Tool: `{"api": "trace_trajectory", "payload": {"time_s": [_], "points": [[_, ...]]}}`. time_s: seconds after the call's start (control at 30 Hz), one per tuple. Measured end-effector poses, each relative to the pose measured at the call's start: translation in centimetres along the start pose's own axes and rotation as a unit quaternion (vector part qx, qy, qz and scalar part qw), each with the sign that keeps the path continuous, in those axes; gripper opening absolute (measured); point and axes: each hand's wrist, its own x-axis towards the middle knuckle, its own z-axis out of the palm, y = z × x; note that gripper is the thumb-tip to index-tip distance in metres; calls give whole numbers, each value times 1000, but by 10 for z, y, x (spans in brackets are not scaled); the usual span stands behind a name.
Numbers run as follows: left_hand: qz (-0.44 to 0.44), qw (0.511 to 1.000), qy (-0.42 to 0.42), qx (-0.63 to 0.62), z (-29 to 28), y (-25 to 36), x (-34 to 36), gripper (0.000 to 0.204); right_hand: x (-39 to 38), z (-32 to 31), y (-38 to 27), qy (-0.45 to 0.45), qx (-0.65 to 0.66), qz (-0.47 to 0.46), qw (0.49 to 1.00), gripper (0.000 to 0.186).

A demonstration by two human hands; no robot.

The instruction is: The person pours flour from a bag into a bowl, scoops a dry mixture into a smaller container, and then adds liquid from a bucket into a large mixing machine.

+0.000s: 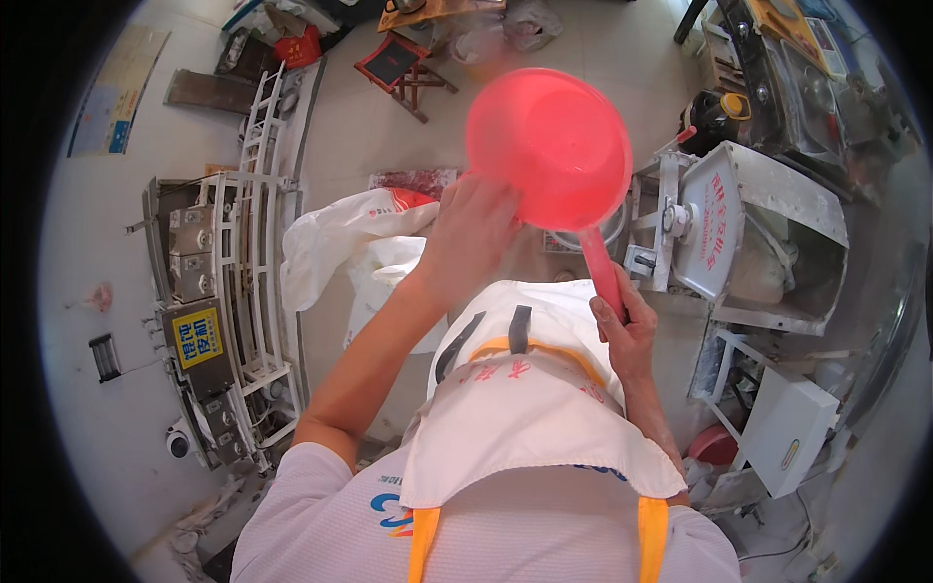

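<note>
My right hand [627,325] is closed round the handle of a pink plastic scoop [564,136], held up at chest height in front of me. My left hand [471,228] is raised at the scoop's lower-left rim; its fingers are smeared, and I cannot tell whether they grip it. Beyond my left arm, white sacks [340,243] with red print lie on the floor. A round metal vessel [607,238] shows partly behind the scoop. I wear a white apron [525,428] with orange straps.
A white machine [758,238] stands at my right, with a white box [782,437] on a frame below. Metal racks and machinery [199,335] line the left wall. A folding stool [398,68] stands ahead, and a cooking counter [797,87] is at the back right.
</note>
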Motion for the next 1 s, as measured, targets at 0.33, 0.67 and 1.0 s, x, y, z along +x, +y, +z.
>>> {"api": "trace_trajectory", "payload": {"time_s": [0.33, 0.67, 1.0], "points": [[-140, 987, -8, -80, 38, -10, -57, 21, 12, -25, 31, 88, -92, 19, 992, 50], [-393, 899, -139, -130, 144, -67, -253, 18, 44, -56, 89, 195, -278, -43, 940, 48], [-556, 787, -250, -94, 151, -90, -384, 18, 54, -69, 102, 220, -321, -62, 919, 45]]}}
